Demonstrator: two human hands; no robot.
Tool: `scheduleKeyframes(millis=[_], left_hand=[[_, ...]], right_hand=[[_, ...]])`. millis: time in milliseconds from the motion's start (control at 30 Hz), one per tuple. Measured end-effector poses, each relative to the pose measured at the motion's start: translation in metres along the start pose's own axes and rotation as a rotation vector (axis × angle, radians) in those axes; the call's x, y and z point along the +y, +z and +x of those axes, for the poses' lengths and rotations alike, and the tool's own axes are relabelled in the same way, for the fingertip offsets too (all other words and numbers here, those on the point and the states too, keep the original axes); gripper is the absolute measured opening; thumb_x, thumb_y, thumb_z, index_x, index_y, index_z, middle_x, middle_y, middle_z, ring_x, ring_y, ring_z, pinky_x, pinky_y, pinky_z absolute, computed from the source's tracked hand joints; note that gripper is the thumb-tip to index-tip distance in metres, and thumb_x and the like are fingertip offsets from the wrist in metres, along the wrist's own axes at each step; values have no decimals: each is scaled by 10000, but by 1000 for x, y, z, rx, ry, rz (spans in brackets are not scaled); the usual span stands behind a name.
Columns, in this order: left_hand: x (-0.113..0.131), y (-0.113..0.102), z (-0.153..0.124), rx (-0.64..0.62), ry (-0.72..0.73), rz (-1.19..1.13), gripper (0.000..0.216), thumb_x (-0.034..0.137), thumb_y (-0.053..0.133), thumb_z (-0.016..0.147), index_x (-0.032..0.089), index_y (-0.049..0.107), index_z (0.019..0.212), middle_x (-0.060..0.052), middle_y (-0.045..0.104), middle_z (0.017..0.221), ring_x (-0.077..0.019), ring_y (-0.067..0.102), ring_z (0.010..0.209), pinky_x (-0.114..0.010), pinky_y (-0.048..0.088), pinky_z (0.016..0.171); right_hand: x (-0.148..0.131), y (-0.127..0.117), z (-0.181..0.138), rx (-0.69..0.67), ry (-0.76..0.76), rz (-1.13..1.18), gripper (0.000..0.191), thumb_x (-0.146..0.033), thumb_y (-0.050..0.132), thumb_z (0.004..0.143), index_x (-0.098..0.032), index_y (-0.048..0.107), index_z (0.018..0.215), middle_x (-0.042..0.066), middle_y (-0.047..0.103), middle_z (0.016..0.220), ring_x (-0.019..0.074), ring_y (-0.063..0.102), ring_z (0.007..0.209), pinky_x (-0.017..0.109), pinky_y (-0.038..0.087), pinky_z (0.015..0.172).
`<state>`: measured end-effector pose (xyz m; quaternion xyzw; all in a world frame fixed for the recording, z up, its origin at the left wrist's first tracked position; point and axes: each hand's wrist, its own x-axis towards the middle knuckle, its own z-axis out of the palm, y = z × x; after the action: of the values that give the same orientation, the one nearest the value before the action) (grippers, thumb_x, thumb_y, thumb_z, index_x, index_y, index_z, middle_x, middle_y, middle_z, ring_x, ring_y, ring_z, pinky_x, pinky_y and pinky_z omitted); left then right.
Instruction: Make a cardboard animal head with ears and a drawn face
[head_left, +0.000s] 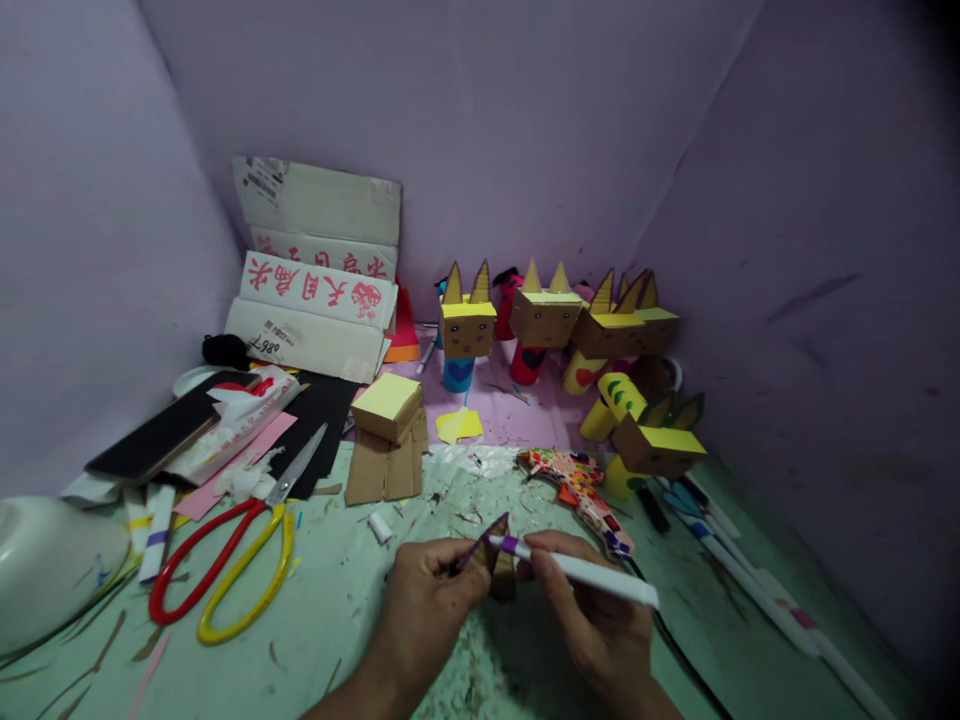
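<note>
Head view: the left hand (427, 605) pinches a triangular cardboard piece (486, 556) between thumb and fingers, above the bench (319, 590) at front centre. The right hand (600, 625) grips a white marker (609, 579) like a pen, its purple-banded end at the piece; nib contact cannot be confirmed. A dark purple line shows along the piece's edge.

Assessment: the pinch should sit close to the edge being inked, since thin card would likely flex under pressure. Light, continuous strokes and turning the card rather than the wrist seem advisable, with left fingertips clear of wet ink. A box-headed figure (469, 330) behind carries dark-rimmed ears, a fair reference for line width. The floral glue gun (581, 490) lies near the right hand; its cord (681, 650) warrants care
</note>
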<state>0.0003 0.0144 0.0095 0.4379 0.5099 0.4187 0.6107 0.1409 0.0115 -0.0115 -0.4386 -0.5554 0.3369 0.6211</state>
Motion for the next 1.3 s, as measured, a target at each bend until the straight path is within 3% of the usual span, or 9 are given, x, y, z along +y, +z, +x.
scheduleKeyframes(millis=[133,367,533,733,867,1033,1200,1300], left_hand=[[2,0,0,7,-6,12,213,278,605,694,148,774,708,-51,699,644,-200,588,688,-275,420,666],[5,2,-1,46,-38,11,174,293,637,648,158,735,596,-20,638,569,-146,498,567,-243,367,571],[-5,0,5,108,-79,-69,177,304,664,608,135,715,626,31,488,471,-82,350,457,-206,266,454],[-2,1,4,174,-164,-173,181,308,659,561,139,607,602,84,374,381,-38,241,365,-177,146,375],[-1,3,0,147,-142,-173,210,332,656,553,144,598,626,90,378,333,-36,226,313,-181,127,343],[-2,1,-2,144,-59,-117,200,319,642,566,137,609,641,89,387,349,-37,251,314,-178,141,338],[2,-2,-3,173,45,-44,149,286,605,552,147,600,605,85,390,362,-49,279,326,-184,180,343],[21,-14,-6,167,91,32,164,261,674,485,144,629,591,45,493,409,-86,388,366,-212,285,374]], right_hand=[[3,-5,3,106,20,-71,132,-318,650,813,-213,729,797,25,668,651,159,612,551,296,534,613],[13,-18,8,85,-31,-167,100,-265,641,825,-211,721,800,23,676,658,178,634,606,312,521,629],[8,-16,13,180,143,-37,211,-369,637,827,-191,688,928,6,644,590,170,618,553,313,514,593],[-2,-2,23,-26,402,134,330,-336,746,687,-190,634,961,48,694,794,210,666,698,352,527,683],[-3,7,22,-141,487,309,396,-223,786,586,-206,616,943,23,659,790,174,625,651,279,496,550],[-2,19,18,-181,506,401,367,-218,752,591,-206,576,913,-50,590,658,84,486,448,190,373,386],[-6,31,19,-172,482,392,389,-191,761,547,-207,585,894,-59,595,675,74,483,441,179,361,376],[-8,37,22,-122,474,389,361,-180,745,548,-206,591,873,-62,599,658,82,493,451,191,378,400]])
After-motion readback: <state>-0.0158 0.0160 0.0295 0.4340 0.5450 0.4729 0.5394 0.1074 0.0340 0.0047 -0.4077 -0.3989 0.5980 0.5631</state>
